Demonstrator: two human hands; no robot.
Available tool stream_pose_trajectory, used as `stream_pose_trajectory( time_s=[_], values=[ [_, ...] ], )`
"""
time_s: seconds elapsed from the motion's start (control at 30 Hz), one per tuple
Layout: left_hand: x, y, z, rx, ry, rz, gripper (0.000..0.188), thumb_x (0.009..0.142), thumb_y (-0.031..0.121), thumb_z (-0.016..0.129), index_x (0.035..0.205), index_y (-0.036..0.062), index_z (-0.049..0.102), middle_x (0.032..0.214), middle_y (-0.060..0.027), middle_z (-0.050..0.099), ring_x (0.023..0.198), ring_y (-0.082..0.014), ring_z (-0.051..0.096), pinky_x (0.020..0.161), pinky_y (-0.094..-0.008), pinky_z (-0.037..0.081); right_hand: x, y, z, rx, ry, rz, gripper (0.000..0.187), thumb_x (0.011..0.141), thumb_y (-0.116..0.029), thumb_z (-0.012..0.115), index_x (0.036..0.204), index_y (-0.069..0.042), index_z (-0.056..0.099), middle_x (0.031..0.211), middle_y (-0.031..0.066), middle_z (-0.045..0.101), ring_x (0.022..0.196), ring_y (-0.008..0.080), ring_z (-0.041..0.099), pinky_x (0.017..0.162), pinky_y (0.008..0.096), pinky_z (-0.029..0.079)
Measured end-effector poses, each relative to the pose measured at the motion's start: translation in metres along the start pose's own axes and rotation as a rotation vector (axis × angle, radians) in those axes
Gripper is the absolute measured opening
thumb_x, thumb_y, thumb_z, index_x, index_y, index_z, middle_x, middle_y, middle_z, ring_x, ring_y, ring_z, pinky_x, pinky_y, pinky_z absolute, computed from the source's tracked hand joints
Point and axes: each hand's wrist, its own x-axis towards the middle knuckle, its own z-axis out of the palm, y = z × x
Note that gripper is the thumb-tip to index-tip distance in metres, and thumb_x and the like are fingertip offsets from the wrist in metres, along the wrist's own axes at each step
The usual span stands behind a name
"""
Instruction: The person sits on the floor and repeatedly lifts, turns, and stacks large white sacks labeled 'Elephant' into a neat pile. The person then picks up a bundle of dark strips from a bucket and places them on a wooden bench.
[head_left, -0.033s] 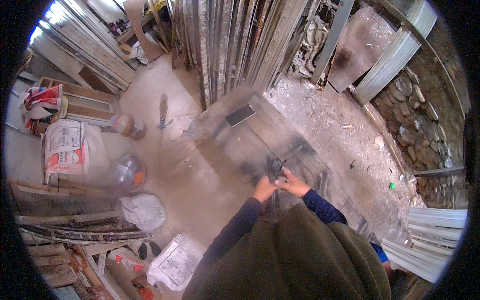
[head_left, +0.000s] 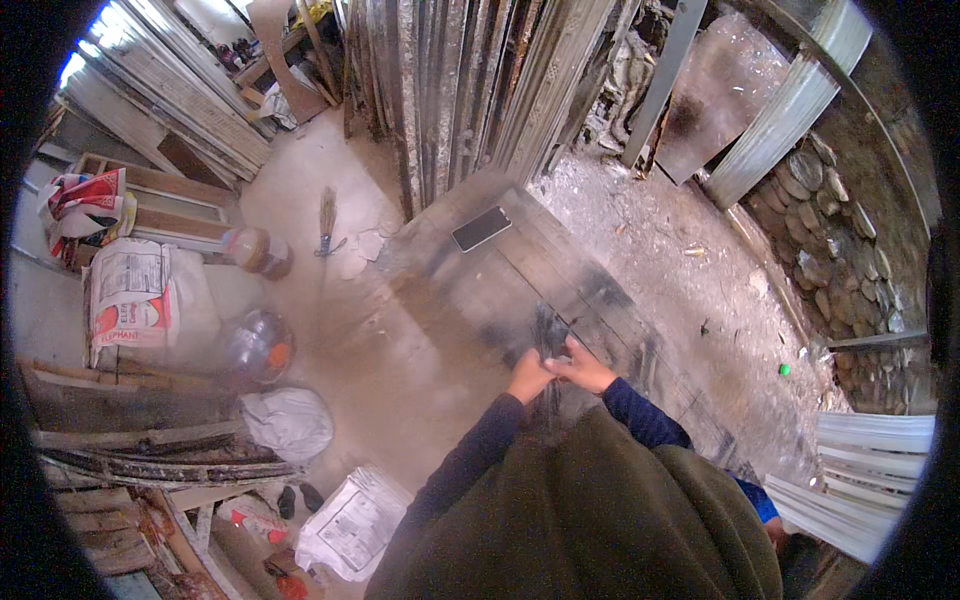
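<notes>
My left hand (head_left: pixel 530 377) and my right hand (head_left: pixel 584 368) meet in front of my body, fingertips touching or nearly so. Both hands look closed, the right with one finger or thumb raised; whatever lies between them is too small or dark to make out. Just beyond them is a blackened patch (head_left: pixel 548 328) on a wooden board surface (head_left: pixel 530 262); whether a separate dark object lies there I cannot tell. Farther off on the boards rests a phone (head_left: pixel 481 230) with a dark screen.
A hand broom (head_left: pixel 327 220) lies on the dusty floor, far left. White sacks (head_left: pixel 355 525), a clear round container (head_left: pixel 262 347) and a plastic jar (head_left: pixel 257 252) stand left. Long planks (head_left: pixel 470 100) lean at the back. Right are a green ball (head_left: pixel 784 370) and white slats (head_left: pixel 870 440).
My right hand and forearm have shifted very slightly to the left. Otherwise the scene looks the same.
</notes>
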Motion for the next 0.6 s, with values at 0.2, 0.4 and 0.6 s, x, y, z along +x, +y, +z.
stream_pose_trajectory(
  time_s=[0.2,0.4,0.6],
  values=[
    [-0.051,0.033,-0.011,-0.033,0.057,0.179,0.042,0.069,0.02,0.065,0.099,-0.0034,0.047,0.087,-0.0109,0.058,0.081,-0.0175,0.057,0.07,-0.0311,0.045,-0.028,-0.019,0.033,0.077,0.154,0.157,0.043,0.081,-0.034,0.058,0.108,-0.002,0.051,0.099,0.0095,0.059,0.088,0.0171,0.054,0.077,0.0316,0.043],
    [-0.051,0.005,-0.002,-0.434,-0.23,0.054,0.041,0.072,0.007,0.06,0.108,-0.0015,0.045,0.09,-0.0059,0.055,0.081,-0.0134,0.054,0.072,-0.0259,0.043,-0.039,0.03,0.035,0.103,0.289,0.055,0.037,0.079,-0.03,0.06,0.1,0.0,0.055,0.087,0.008,0.061,0.078,0.0151,0.055,0.071,0.03,0.044],
    [-0.07,0.004,-0.006,-0.387,-0.367,0.098,0.042,0.074,0.006,0.059,0.113,-0.003,0.046,0.095,-0.0061,0.057,0.086,-0.011,0.053,0.074,-0.0249,0.043,-0.057,0.024,0.038,0.042,0.248,0.145,0.037,0.075,-0.025,0.064,0.098,0.002,0.055,0.085,0.0058,0.06,0.076,0.0137,0.055,0.068,0.0279,0.043]
  ],
)
